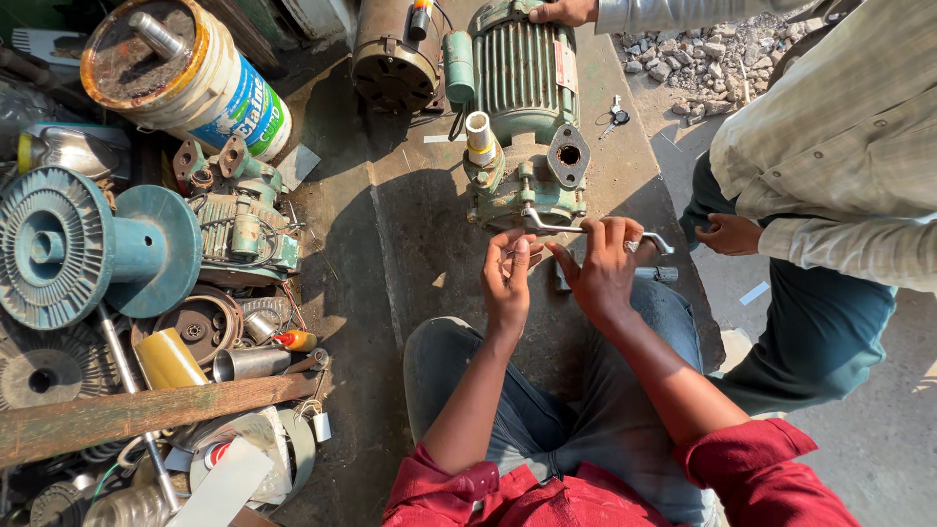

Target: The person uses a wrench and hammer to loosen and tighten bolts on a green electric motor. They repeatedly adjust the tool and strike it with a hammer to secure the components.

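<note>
The fingers (625, 234) of the right hand (605, 268) wrap the wrench (561, 226) at frame centre; the left hand (508, 278), fingers curled, touches its underside by the green pump (527, 127).

spanner (595, 230) middle hidden – co-worker's body cut off

Hands — four; pump (527, 127) — one; spanner (586, 227) — one.

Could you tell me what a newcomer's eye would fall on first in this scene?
Probably the green motor pump at top centre, where the person's right hand holds a metal spanner against its base, the left hand beside it. Next, the big teal spool amid scrap parts at left, and a second person's hand resting on the motor.
</note>
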